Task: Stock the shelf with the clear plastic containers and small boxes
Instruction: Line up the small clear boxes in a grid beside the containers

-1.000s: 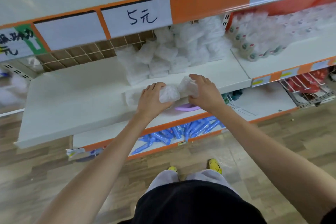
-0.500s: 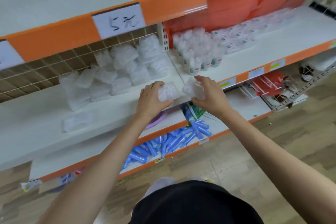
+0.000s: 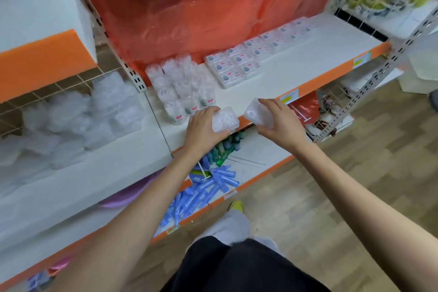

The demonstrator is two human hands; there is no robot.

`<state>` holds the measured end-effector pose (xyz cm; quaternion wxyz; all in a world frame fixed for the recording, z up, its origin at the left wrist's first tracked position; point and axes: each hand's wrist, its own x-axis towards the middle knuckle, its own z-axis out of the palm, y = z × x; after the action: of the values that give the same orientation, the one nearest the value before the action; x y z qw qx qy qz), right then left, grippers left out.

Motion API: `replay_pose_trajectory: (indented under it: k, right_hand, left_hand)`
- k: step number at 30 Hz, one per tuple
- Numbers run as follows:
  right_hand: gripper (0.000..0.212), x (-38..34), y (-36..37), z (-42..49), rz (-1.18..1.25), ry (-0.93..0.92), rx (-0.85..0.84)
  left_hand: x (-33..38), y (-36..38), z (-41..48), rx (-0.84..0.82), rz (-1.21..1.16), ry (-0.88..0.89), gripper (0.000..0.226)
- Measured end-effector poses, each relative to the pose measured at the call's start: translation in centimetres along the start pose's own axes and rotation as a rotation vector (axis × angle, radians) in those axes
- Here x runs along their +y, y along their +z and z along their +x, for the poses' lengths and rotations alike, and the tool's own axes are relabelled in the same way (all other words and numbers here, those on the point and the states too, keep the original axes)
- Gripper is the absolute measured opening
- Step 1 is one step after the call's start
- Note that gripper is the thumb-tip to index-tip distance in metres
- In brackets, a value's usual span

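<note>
L hand (image 3: 203, 131): fingers curled over a clear container, gripped from its left side. L container (image 3: 225, 119) is held just over the front edge of the shelf (image 3: 308, 64), right beside the front bottles; contact w/ the board can't be told.

R hand (image 3: 283, 124): fingers and thumb wrapped round a second clear container. R container (image 3: 258, 114) is tilted and held in the air at the shelf's orange lip, apart from the board. The two containers are held near each other w/ a small gap between. Contents whitish, too blurred to be told.

On the shelf:
- Clear bottles (image 3: 182, 87) are grouped upright at the left end; small labels seen on the front ones.
- Small boxes (image 3: 237, 64) are laid flat in rows to the right of the bottles, running toward the back right.
- A red sheet (image 3: 213, 14) is hung behind both.

Left bay: a pile of clear containers (image 3: 113, 106) is stacked against the wire back, blurred.

Lower shelf: blue tubes (image 3: 206, 187) are heaped loose near the front; green bottles (image 3: 224, 148) are seen just below the L hand; a purple basin (image 3: 128, 197) is partly hidden under the board above.

At right a wire basket (image 3: 336, 111) is seen under the shelf. Wood floor (image 3: 367, 173) below; a yellow shoe (image 3: 235, 205) is seen by the bottom shelf edge.
</note>
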<state>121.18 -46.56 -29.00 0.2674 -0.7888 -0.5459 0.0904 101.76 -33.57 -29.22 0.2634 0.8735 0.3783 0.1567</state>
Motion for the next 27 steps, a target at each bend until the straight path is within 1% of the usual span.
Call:
replay_pose_trajectory:
  k: [6,15,22,27]
  right_hand:
    - [0.069,7.9,-2.6,4.5,-0.026,0.046,-0.007]
    - [0.073,16.8,-5.8,14.8,-0.049,0.121,-0.108]
    - [0.074,21.7,-6.5,21.0,-0.049,0.151,-0.165]
    - [0.076,25.4,-6.3,24.8,-0.05,0.117,-0.241]
  left_hand:
    - [3.1,5.1,9.2,-0.013,-0.018,0.051,0.062]
    - [6.5,9.3,21.3,-0.012,-0.024,0.001,0.068]
    - [7.7,11.1,26.3,-0.026,0.006,-0.068,0.067]
    - [8.4,12.2,27.8,0.009,-0.025,-0.162,0.063]
